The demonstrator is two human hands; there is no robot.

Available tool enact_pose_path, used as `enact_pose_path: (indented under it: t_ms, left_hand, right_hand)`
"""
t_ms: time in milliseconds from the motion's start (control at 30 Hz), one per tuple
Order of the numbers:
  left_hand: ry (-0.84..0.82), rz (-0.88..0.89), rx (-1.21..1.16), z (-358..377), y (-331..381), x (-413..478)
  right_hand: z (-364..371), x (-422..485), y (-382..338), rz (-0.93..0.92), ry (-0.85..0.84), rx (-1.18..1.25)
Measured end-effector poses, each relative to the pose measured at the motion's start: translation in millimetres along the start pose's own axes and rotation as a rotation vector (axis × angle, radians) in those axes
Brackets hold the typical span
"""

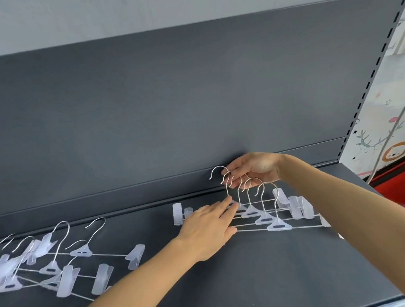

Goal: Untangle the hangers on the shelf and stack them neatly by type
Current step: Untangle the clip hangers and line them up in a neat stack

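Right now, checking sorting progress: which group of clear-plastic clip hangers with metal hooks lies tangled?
The left group, untouched: bars cross, hooks point different ways. The right group, which the left hand presses and right hand grips, lies in an aligned row.

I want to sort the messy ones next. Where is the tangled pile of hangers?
In the head view, the tangled pile lies at the shelf's left end, left of the left hand.

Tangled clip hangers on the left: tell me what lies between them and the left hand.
Nothing visible: only bare shelf separates the left hand, resting on the stacked clip hangers, from the tangled clip hangers.
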State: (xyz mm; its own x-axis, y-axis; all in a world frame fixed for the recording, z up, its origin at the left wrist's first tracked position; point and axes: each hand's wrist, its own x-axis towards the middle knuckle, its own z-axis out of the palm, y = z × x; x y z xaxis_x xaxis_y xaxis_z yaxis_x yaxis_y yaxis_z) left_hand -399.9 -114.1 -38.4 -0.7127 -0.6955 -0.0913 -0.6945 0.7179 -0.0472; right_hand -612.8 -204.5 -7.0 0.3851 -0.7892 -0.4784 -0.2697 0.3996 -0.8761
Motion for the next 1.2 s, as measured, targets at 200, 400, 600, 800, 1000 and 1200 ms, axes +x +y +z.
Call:
enact_pose_path:
  t_ms: [200, 400, 600, 800, 1000, 1200]
  left_hand:
    - [0.013, -0.101, -0.015, 5.0, -6.7, 13.9]
    - [0.026, -0.164, -0.013, 11.5, -9.7, 26.0]
    - [0.059, -0.185, -0.033, 11.6, -8.9, 29.1]
    - [0.094, -0.156, -0.045, 13.2, -12.8, 27.5]
    - [0.111, -0.142, -0.020, 15.0, -15.3, 23.5]
    - [0.122, -0.139, -0.009, 14.8, -15.1, 15.6]
  right_hand:
    - [1.7, -4.1, -19.9, -0.070, 0.067, -0.168]
    - [9.2, -7.3, -29.4, -0.158, 0.252, -0.371]
    - [9.2, -26.6, -19.5, -0.323, 0.653, -0.695]
    - [12.5, -68.6, 31.7, -0.313, 0.691, -0.601]
    - [27.0, -82.9, 62.1, -0.105, 0.597, -0.982]
    - [29.9, -87.9, 70.6, -0.048, 0.610, -1.059]
